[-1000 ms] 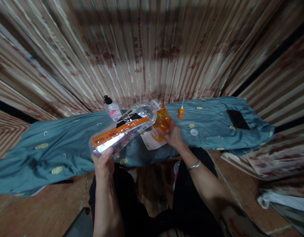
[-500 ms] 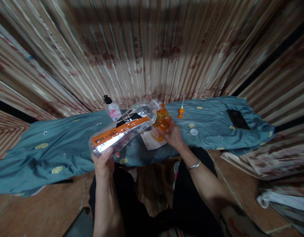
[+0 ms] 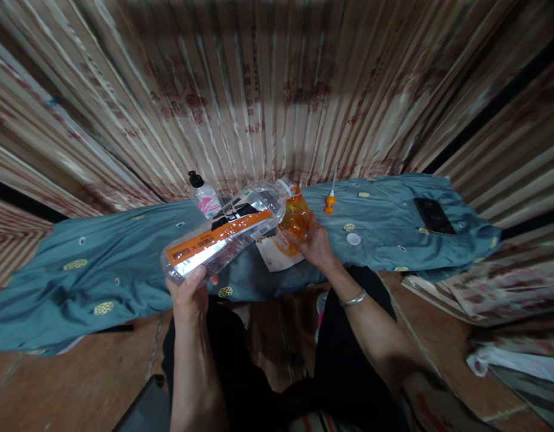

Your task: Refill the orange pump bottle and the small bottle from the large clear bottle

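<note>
My left hand (image 3: 191, 291) is closed around the base of a large clear plastic bottle (image 3: 234, 223) with an orange, black and white label. The bottle is tilted, its white-ringed neck up and to the right, at the mouth of a small orange bottle (image 3: 297, 215). Wrapped round the orange bottle is my right hand (image 3: 316, 243), with a silver bangle on its wrist. Under the bottles lies a white paper or packet (image 3: 277, 257) with an orange print. An orange pump top (image 3: 329, 203) with a thin tube and a white cap (image 3: 353, 239) rest to the right.
A pump bottle (image 3: 206, 199) with a black top and pink label stands behind the large bottle. A dark phone (image 3: 434, 216) lies on the right of the teal cloth (image 3: 132, 258) that covers the bench. A pleated curtain (image 3: 267, 90) hangs right behind.
Almost nothing has moved. Both hands keep their hold with the bottle necks together, and the view has shifted very slightly.
</note>
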Motion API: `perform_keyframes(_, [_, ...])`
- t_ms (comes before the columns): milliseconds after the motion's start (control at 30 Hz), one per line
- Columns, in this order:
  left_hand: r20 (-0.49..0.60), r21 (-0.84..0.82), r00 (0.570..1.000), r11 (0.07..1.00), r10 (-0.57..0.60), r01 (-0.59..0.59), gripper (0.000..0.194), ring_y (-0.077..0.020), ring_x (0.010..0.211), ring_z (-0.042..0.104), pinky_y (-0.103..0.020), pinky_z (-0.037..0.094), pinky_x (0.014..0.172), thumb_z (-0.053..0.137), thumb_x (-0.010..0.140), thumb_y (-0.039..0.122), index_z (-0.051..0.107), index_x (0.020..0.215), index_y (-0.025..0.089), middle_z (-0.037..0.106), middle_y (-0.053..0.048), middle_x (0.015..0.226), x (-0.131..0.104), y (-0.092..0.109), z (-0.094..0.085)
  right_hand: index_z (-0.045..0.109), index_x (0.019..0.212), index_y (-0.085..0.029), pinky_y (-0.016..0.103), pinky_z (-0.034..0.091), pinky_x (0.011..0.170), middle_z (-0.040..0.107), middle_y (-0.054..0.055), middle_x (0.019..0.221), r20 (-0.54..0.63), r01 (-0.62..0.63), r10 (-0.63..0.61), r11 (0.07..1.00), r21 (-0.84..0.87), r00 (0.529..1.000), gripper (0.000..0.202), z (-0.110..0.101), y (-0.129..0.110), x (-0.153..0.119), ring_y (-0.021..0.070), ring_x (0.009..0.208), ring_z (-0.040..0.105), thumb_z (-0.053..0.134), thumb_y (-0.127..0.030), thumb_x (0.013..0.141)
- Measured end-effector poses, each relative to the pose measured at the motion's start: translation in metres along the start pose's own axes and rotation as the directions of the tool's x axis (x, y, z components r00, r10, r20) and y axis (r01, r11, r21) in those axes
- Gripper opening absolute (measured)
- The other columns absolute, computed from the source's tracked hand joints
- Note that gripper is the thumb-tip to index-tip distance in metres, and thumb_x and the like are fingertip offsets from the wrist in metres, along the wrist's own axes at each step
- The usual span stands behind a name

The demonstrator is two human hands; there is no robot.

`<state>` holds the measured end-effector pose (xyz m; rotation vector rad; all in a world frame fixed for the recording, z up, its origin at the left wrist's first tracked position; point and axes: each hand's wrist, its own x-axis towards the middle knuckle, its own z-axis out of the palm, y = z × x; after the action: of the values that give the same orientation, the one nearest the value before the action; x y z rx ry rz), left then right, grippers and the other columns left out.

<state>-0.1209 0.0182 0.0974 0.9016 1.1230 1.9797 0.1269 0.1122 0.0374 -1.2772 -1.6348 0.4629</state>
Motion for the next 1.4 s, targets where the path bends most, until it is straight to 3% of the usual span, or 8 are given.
perform_keyframes(500, [0.034,-0.046,0.999,0.998,0.039,-0.037,0.048,-0.0159,0.056,0.062,-0.021,0.039,0.031,0.089,0.055,0.033,0.075,0.098,0.016,0.076,-0.006,0.088,0.0002,-0.0027,-0.0020,0.058,0.140,-0.017,0.047,0.065,0.094,0.081,0.015,0.120,0.020,0.003,-0.003,1.000,0.031,1.000,0.070,-0.0013,-0.0010,0.0008,0.0353,0.108,0.080,0.084,-0.042,0.080])
perform_keyframes(1000, [0.032,-0.061,0.999,0.997,0.042,-0.040,0.042,-0.0136,0.049,0.058,-0.020,0.039,0.031,0.088,0.056,0.032,0.074,0.092,0.015,0.074,-0.005,0.080,0.0003,-0.0038,-0.0023,0.060,0.137,-0.019,0.047,0.065,0.091,0.081,0.014,0.116,0.033,-0.028,0.027,0.999,0.022,0.999,0.065,-0.0019,-0.0036,0.0007,0.0353,0.105,0.080,0.084,-0.041,0.081])
perform_keyframes(1233, [0.021,-0.082,0.999,0.996,0.026,-0.025,0.054,-0.0152,0.055,0.062,-0.020,0.041,0.032,0.089,0.056,0.030,0.076,0.105,0.015,0.077,-0.008,0.096,-0.0008,-0.0035,-0.0033,0.061,0.135,-0.019,0.047,0.065,0.090,0.081,0.014,0.116,0.029,-0.038,0.038,0.999,0.009,0.999,0.062,-0.0015,-0.0030,0.0006,0.0355,0.104,0.080,0.083,-0.042,0.081])
perform_keyframes(1400, [0.042,-0.070,0.998,0.997,0.042,-0.039,0.049,-0.0147,0.052,0.061,-0.020,0.040,0.031,0.090,0.056,0.032,0.076,0.099,0.014,0.075,-0.007,0.086,-0.0002,-0.0031,-0.0031,0.061,0.136,-0.020,0.045,0.065,0.089,0.082,0.013,0.114,0.015,-0.014,0.014,1.000,0.020,1.000,0.063,-0.0009,-0.0022,0.0003,0.0343,0.103,0.080,0.082,-0.047,0.083])
